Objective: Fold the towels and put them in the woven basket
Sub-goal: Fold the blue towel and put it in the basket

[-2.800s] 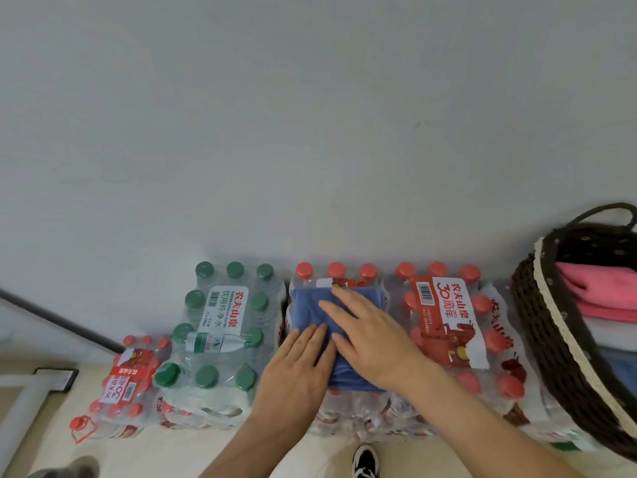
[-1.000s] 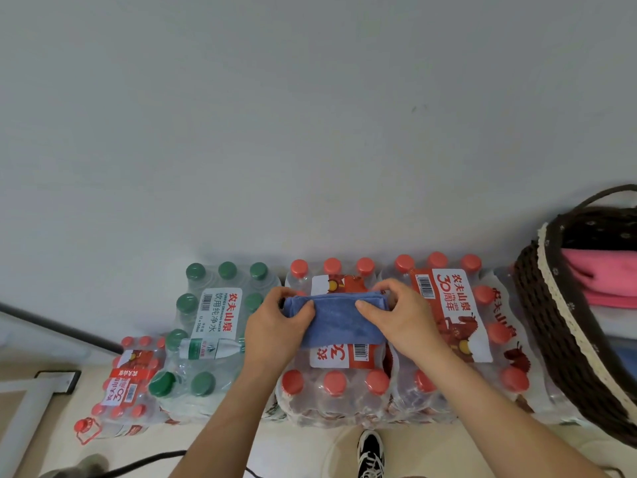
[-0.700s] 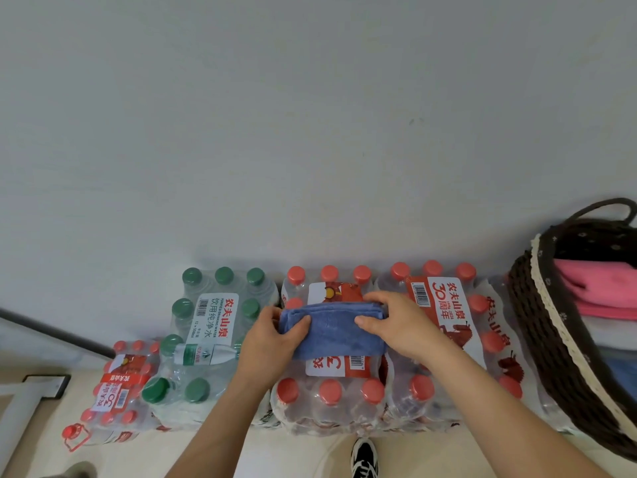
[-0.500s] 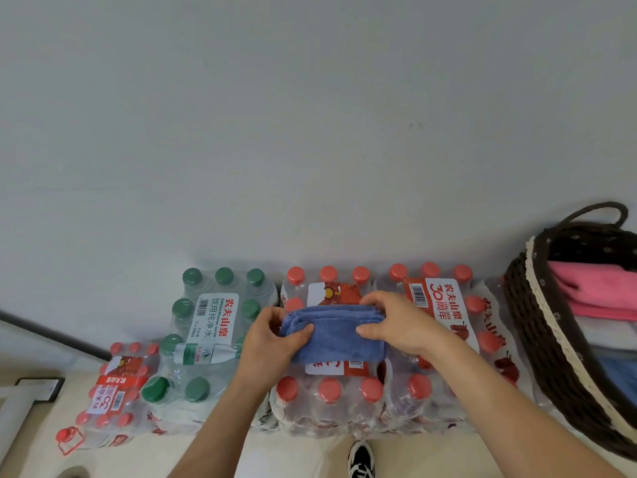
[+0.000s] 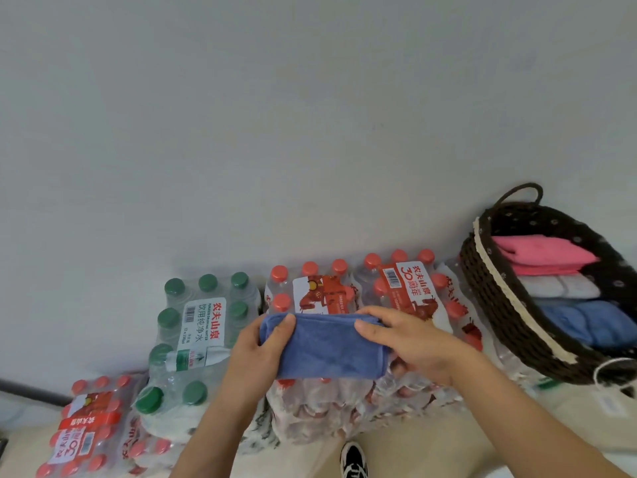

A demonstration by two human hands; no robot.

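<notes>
left hand (image 5: 256, 355), right hand (image 5: 412, 343) lifted towel (image 5: 327, 348)

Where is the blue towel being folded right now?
In the head view, the blue towel is low centre, held at each end by the left hand and right hand over the red-capped bottle pack, with the woven basket to its right.

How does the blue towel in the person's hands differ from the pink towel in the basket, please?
Place: the blue towel is held over the bottle packs, outside the woven basket; the pink towel lies inside it. Grip: the left hand and right hand grip the blue towel's ends; no hand touches the pink towel. Both are folded.
</notes>
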